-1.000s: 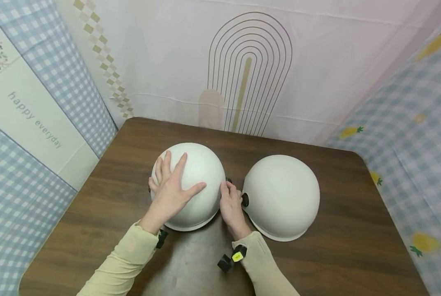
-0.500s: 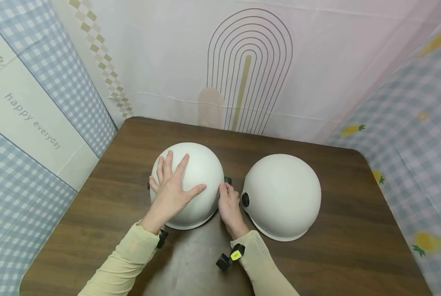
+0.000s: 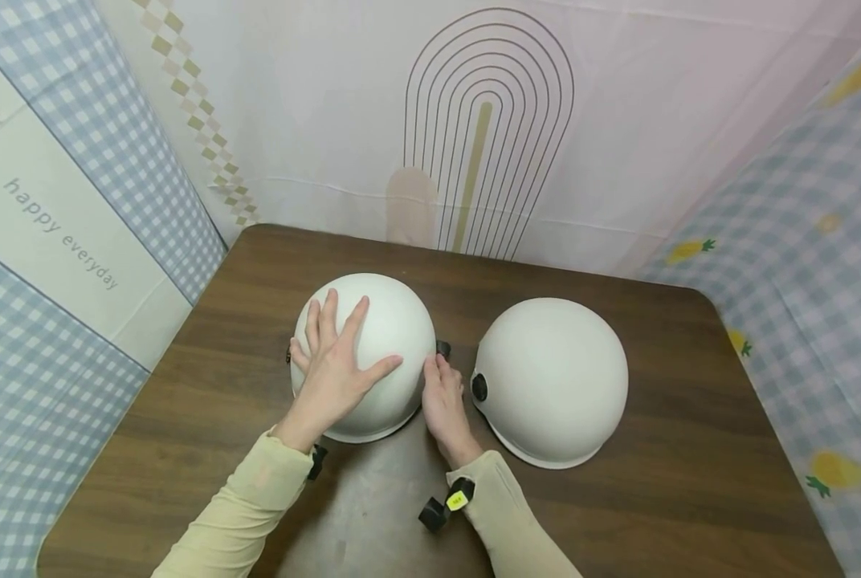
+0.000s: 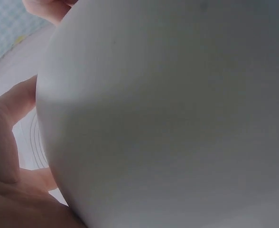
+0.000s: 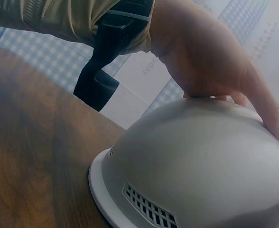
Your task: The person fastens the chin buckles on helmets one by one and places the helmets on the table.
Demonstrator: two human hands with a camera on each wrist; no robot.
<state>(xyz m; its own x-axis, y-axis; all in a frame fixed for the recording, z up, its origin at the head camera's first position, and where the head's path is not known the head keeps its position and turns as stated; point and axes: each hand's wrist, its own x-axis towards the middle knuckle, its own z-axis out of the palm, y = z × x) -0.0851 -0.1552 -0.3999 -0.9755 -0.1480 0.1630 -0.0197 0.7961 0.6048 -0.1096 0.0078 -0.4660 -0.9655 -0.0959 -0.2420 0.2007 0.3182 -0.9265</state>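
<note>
A white domed helmet [image 3: 401,337] sits on the table at left of centre, and its vent grille [image 5: 149,205] shows in the right wrist view. My left hand [image 3: 332,369] rests over its top with straight, spread fingers and thumb. At the helmet's right side is my right hand [image 3: 445,401], fingertips right against the shell; I cannot tell whether they grip it. A small black part [image 3: 442,348] sticks out from the helmet just beyond those fingertips. To the right stands a second white helmet [image 3: 556,377] with a round black piece [image 3: 479,387] on its left side.
Both helmets stand on a dark wood-grain table [image 3: 676,417] with a gap between them. A white patterned cloth [image 3: 315,120] hangs behind, with blue checked cloths [image 3: 828,305] at the sides. Black camera mounts [image 3: 434,514] hang from my wrists.
My right hand and the left helmet have shifted slightly left, away from the second helmet. The round black piece on that helmet now shows in full. My left hand keeps its spread pose.
</note>
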